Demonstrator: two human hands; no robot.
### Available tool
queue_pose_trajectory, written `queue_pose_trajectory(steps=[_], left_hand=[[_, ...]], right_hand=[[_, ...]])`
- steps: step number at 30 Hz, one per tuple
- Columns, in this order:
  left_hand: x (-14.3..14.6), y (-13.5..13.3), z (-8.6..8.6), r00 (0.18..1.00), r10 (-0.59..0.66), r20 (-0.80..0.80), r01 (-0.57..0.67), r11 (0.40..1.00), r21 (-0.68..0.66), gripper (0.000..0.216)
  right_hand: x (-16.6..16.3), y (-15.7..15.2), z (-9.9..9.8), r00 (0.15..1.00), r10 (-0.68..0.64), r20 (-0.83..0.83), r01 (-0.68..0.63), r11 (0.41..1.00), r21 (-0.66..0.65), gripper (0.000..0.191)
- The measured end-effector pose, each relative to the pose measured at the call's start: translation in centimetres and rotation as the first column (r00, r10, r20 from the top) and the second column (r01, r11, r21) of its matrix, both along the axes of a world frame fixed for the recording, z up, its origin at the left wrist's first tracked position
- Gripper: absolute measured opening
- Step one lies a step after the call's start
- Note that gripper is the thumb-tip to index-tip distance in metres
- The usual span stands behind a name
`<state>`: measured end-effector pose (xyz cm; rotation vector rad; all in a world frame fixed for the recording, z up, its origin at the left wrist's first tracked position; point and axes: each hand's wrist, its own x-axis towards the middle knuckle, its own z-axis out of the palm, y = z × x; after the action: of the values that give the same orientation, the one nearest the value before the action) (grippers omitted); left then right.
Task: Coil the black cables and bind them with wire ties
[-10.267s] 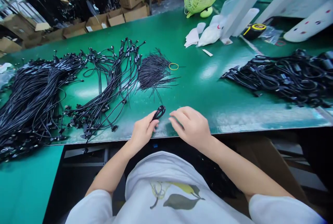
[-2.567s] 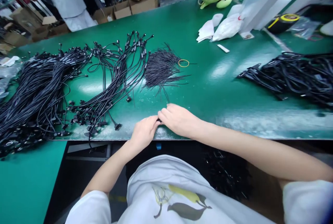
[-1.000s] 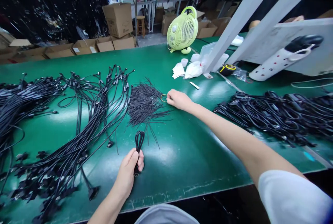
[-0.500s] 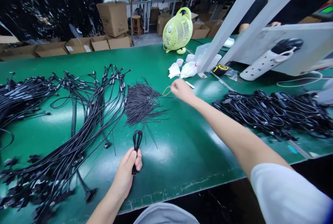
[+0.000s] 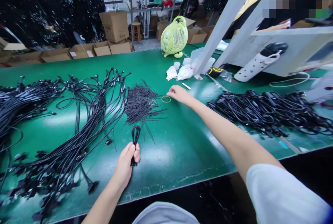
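Note:
My left hand (image 5: 128, 158) is closed around a folded black cable (image 5: 135, 134). The cable's loop sticks up above the fist, and its lower end shows below the fingers. Out over the table, my right hand (image 5: 180, 94) hovers with loosened fingers and nothing visible in them. Right by its fingertips lies a yellow rubber band (image 5: 165, 99), forming an oval on the green table (image 5: 179, 140). A pile of short black twist ties (image 5: 142, 102) sits just left of the band. Further left spread long black cables (image 5: 96, 121) with connectors at their ends.
Coiled black cables (image 5: 267, 111) are heaped at the right. Behind my right hand are a green fan (image 5: 174, 38), white plastic bags (image 5: 185, 72), a tape measure (image 5: 215, 72) and a spotted bottle (image 5: 256, 65). A slanted white post (image 5: 221, 22) rises there. Another person is partly visible beyond.
The rubber band was in my right fingers and now lies on the table beside them. The fingers have loosened. My left hand still holds the folded cable. The view has shifted slightly.

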<state>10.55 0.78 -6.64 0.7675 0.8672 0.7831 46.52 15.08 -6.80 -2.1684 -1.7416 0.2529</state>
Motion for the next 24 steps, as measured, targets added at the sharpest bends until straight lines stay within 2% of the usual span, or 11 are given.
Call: queue_pose_trajectory(steps=[4,7,9,12,16,20,24], left_hand=[[-0.1,0.0,-0.2,1.0,0.004,0.005,-0.004,1.0,0.021,0.037],[-0.2,0.1,-0.4,1.0,0.004,0.008,-0.004,0.999,0.035,0.038],[-0.2,0.1,-0.5,1.0,0.0,0.013,0.0,0.999,0.044,0.038],[-0.2,0.2,-0.5,1.0,-0.02,0.007,0.02,0.998,0.06,0.037],[-0.2,0.2,-0.6,0.999,-0.034,0.018,0.033,0.997,0.072,0.036],[-0.1,0.4,-0.7,0.999,-0.051,0.014,0.051,0.997,0.058,0.037],[-0.3,0.5,-0.5,0.998,-0.062,0.024,0.06,0.995,0.08,0.037]], right_hand=[[-0.5,0.0,-0.3,0.999,-0.003,-0.041,-0.001,0.996,-0.089,0.008],[-0.4,-0.1,0.1,0.995,0.003,-0.1,-0.014,0.994,-0.111,0.012],[0.3,0.0,0.9,0.988,-0.001,-0.152,-0.014,0.995,-0.097,0.015],[1.5,0.1,2.1,0.978,-0.064,-0.196,0.059,0.998,-0.034,0.02],[1.3,-0.4,1.8,0.978,-0.129,-0.165,0.133,0.991,0.015,0.017],[-1.3,-0.7,0.3,0.993,-0.039,-0.108,0.035,0.999,-0.042,0.009],[-3.0,-1.5,0.8,0.997,0.02,-0.074,-0.029,0.992,-0.124,0.008]])
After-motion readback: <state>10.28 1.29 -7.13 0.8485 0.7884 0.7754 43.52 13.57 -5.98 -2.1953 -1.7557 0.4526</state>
